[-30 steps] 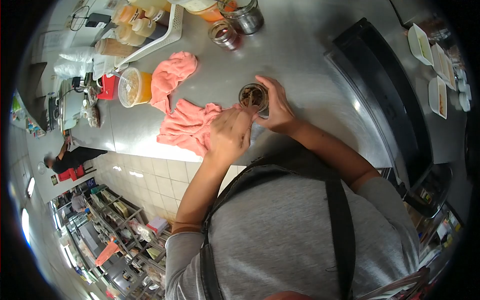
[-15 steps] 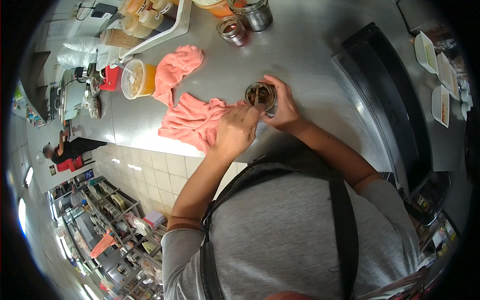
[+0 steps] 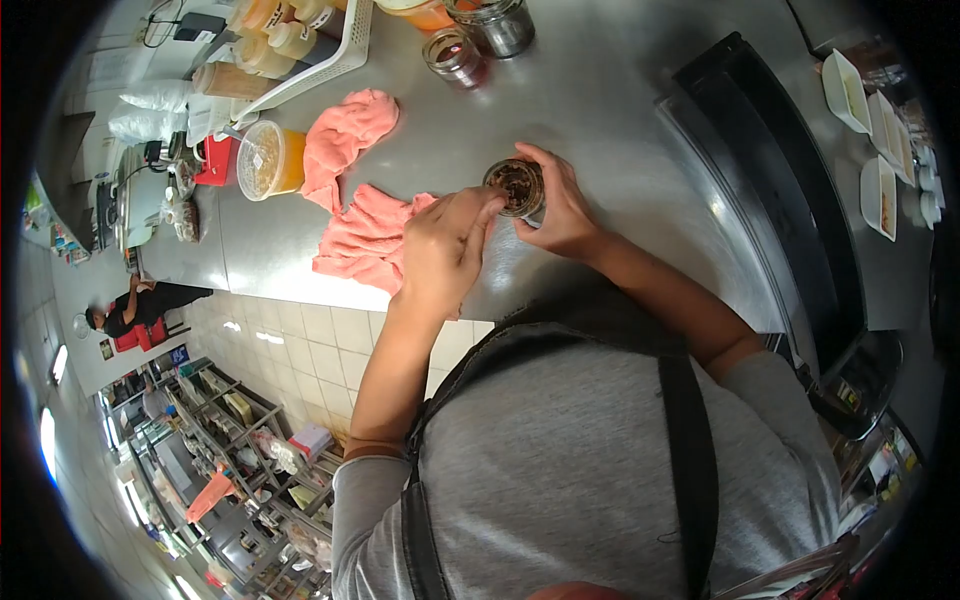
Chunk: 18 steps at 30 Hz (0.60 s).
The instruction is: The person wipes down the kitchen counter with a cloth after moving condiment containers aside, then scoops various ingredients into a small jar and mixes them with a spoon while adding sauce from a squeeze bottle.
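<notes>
A small glass jar (image 3: pixel 514 187) with dark brown, chunky contents stands on the steel counter. My right hand (image 3: pixel 562 210) is curved round its right side, fingers and thumb against the glass. At the jar's left rim is my left hand (image 3: pixel 445 245), its fingers pinched together on a thin utensil, now mostly hidden by the fingers. A crumpled pink cloth (image 3: pixel 370 240) lies beside and partly behind my left hand. A second pink cloth (image 3: pixel 345 135) is bunched further up the counter.
A tub with orange contents (image 3: pixel 270 160), a white basket of bottles (image 3: pixel 330 60) and glass jars (image 3: pixel 455 58) stand beyond the cloths. A long black tray-like object (image 3: pixel 780 170) and white dishes (image 3: pixel 880 195) are at the right. Another person (image 3: pixel 140 310) is far left.
My left hand has drawn back left and turned at the jar's rim; the utensil seen in the jar earlier is now mostly hidden. My right hand stays round the jar.
</notes>
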Motion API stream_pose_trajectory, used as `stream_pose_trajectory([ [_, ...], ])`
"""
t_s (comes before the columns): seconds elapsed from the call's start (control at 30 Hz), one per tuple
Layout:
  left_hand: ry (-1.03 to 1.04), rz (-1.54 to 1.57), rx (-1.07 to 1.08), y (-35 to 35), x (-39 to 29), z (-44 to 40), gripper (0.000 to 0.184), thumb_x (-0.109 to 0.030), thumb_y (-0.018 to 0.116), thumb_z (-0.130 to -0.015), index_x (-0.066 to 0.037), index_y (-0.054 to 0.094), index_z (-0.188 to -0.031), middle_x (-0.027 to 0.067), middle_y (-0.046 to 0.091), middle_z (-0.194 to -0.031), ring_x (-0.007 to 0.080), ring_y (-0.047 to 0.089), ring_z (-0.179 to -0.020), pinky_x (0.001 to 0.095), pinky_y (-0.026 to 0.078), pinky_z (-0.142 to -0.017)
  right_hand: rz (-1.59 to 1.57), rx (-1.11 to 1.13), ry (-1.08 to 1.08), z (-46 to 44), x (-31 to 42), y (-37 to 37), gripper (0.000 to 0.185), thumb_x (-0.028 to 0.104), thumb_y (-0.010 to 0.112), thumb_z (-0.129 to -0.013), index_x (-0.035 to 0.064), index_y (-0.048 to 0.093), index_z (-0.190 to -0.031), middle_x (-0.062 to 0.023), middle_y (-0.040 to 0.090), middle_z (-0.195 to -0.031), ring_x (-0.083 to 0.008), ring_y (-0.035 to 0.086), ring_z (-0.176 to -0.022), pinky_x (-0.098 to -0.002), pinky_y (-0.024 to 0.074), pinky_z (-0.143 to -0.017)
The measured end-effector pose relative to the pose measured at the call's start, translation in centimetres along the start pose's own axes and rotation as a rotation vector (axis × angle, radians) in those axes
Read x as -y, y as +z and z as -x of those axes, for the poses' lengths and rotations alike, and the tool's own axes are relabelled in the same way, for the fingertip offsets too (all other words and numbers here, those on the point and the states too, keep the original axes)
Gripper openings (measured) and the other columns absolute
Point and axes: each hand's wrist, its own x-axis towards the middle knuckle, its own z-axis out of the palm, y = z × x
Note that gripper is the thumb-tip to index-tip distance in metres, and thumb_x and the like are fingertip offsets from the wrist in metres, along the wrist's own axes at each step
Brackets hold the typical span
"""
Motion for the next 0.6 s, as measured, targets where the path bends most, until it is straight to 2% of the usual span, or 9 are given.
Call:
stream_pose_trajectory([
  [0.03, 0.123, -0.036, 0.012, 0.8, 1.2, -0.1, 0.009, -0.008, 0.068, -0.090, -0.001, 0.068, -0.096, 0.0153, 0.072, -0.090, 0.0331, 0.071, -0.079, 0.0410, 0.055, -0.066, 0.006, 0.000, -0.017, 0.0, 0.0, 0.0, 0.087, 0.011, 0.078, -0.068, 0.0050, 0.037, -0.145, -0.0187, 0.053, -0.129, -0.0369, 0.049, -0.124, -0.0475, 0.0335, -0.110],
  [0.17, 0.018, -0.133, 0.084, 2.1, 2.2, -0.2, 0.012, -0.012, 0.070, -0.090, -0.001, 0.067, -0.095, 0.0151, 0.071, -0.087, 0.0336, 0.069, -0.075, 0.0413, 0.054, -0.065, -0.014, -0.014, 0.000, -0.4, 0.1, -0.1, 0.089, 0.013, 0.080, -0.067, 0.0054, 0.037, -0.145, -0.0179, 0.053, -0.128, -0.0368, 0.050, -0.123, -0.0471, 0.0343, -0.109],
  [0.27, 0.103, -0.272, 0.003, 1.6, 2.0, 0.4, 0.012, -0.009, 0.069, -0.089, -0.001, 0.069, -0.099, 0.0134, 0.071, -0.086, 0.0315, 0.067, -0.072, 0.0393, 0.053, -0.066, -0.065, 0.024, 0.057, -0.1, 0.2, -0.2, 0.090, 0.015, 0.082, -0.067, 0.0059, 0.037, -0.145, -0.0175, 0.053, -0.127, -0.0365, 0.050, -0.122, -0.0474, 0.0338, -0.109],
  [0.37, 0.184, -0.310, 0.035, 0.8, 1.2, 1.4, 0.014, -0.009, 0.072, -0.087, -0.002, 0.069, -0.098, 0.0129, 0.069, -0.082, 0.0291, 0.067, -0.070, 0.0388, 0.052, -0.064, -0.082, -0.015, -0.008, -0.4, 0.0, 0.0, 0.092, 0.016, 0.082, -0.067, 0.0061, 0.036, -0.146, -0.0181, 0.053, -0.131, -0.0365, 0.049, -0.124, -0.0477, 0.0317, -0.111],
  [0.47, 0.276, -0.323, -0.077, 0.0, 0.2, 1.3, 0.015, -0.009, 0.073, -0.085, -0.003, 0.069, -0.098, 0.0122, 0.067, -0.078, 0.0277, 0.066, -0.067, 0.0388, 0.051, -0.061, -0.018, -0.006, -0.053, -0.1, 0.0, -0.2, 0.092, 0.015, 0.082, -0.068, 0.0061, 0.035, -0.147, -0.0181, 0.052, -0.135, -0.0363, 0.047, -0.127, -0.0482, 0.0298, -0.113],
  [0.53, 0.273, -0.411, 0.002, 0.7, 0.9, 0.6, 0.013, -0.012, 0.073, -0.087, -0.003, 0.064, -0.089, 0.0130, 0.068, -0.078, 0.0259, 0.066, -0.068, 0.0367, 0.053, -0.061, -0.255, 0.096, 0.018, 0.1, -1.0, 0.0, 0.092, 0.016, 0.081, -0.069, 0.0061, 0.034, -0.147, -0.0171, 0.052, -0.138, -0.0363, 0.045, -0.130, -0.0484, 0.0284, -0.114],
  [0.6, 0.247, -0.364, 0.014, 2.2, 1.9, 1.1, 0.014, -0.011, 0.073, -0.087, -0.002, 0.062, -0.086, 0.0138, 0.067, -0.075, 0.0261, 0.066, -0.066, 0.0365, 0.052, -0.060, -0.207, 0.074, -0.010, 0.0, -1.1, 0.1, 0.091, 0.016, 0.081, -0.069, 0.0062, 0.034, -0.147, -0.0161, 0.053, -0.136, -0.0361, 0.046, -0.129, -0.0484, 0.0288, -0.113],
])
